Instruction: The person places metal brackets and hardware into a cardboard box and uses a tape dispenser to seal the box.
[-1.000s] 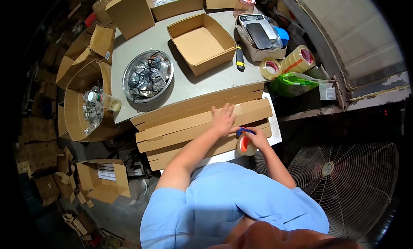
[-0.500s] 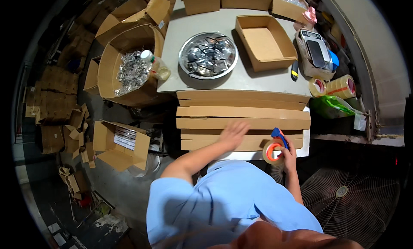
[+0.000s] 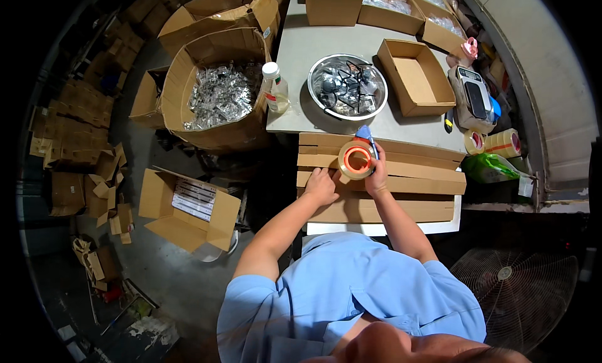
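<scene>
Long narrow cardboard boxes (image 3: 414, 186) lie side by side across the near part of the table. My left hand (image 3: 321, 187) rests on one of them, its fingers bent and closed at the lengthwise edge of the cardboard. In my right hand (image 3: 377, 175) is a blue and orange tape dispenser (image 3: 364, 133) carrying a roll of tape (image 3: 348, 168) with an orange core. The dispenser is just above the boxes, close to the right of my left hand. Whether any tape touches the cardboard cannot be made out.
Behind the boxes stand a metal bowl (image 3: 313, 96) of bagged dark parts, a shallow carton (image 3: 433, 107) and a clear bottle (image 3: 276, 99). A cutter (image 3: 448, 121), a scale (image 3: 471, 87) and tape rolls (image 3: 501, 143) are at the right. A big carton (image 3: 172, 87) of shiny parts stands left.
My right hand has carried the tape dispenser up and left over the boxes. My left hand has gone from lying flat to bent fingers at a box edge. The whole view has shifted.
</scene>
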### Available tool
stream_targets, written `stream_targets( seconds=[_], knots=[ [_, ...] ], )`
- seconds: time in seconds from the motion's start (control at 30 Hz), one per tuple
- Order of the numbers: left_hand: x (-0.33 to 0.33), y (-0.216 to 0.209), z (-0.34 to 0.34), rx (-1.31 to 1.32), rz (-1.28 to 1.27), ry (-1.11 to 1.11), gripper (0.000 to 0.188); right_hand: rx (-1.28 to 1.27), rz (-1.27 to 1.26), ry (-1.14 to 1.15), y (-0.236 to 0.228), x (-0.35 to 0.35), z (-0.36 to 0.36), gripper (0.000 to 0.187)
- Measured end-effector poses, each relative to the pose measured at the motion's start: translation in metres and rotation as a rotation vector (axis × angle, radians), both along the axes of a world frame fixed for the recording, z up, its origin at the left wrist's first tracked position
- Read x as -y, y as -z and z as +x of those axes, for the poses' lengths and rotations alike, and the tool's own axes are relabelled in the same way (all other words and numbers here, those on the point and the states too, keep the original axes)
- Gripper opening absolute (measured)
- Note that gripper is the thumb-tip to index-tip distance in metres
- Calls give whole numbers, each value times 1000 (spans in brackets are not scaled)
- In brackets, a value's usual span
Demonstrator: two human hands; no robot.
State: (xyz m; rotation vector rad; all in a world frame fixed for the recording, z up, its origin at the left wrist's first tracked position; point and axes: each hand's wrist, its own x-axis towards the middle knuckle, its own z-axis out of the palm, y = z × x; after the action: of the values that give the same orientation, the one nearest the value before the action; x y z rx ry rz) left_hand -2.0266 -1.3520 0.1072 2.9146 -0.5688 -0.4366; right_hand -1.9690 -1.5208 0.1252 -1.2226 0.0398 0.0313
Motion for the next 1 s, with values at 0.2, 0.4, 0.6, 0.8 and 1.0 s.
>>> stream_targets(
  seconds=[0.2, 0.4, 0.6, 0.8, 1.0],
  knots=[
    [-24, 5, -9, 462, -356, 182, 46, -49, 18, 5, 4, 6, -4, 49],
    [-27, 18, 16, 262, -123, 250, 64, -315, -354, -129, -50, 38, 3, 44],
    [-24, 24, 17, 304, -142, 254, 65, 46, -1059, -41, -82, 3, 9, 42],
    [-22, 26, 13, 355, -178, 230, 66, -216, -1380, -330, -70, -5, -2, 43],
    [-24, 29, 11, 335, -212, 209, 64, -254, -1260, -573, -53, 24, -104, 39]
  ],
)
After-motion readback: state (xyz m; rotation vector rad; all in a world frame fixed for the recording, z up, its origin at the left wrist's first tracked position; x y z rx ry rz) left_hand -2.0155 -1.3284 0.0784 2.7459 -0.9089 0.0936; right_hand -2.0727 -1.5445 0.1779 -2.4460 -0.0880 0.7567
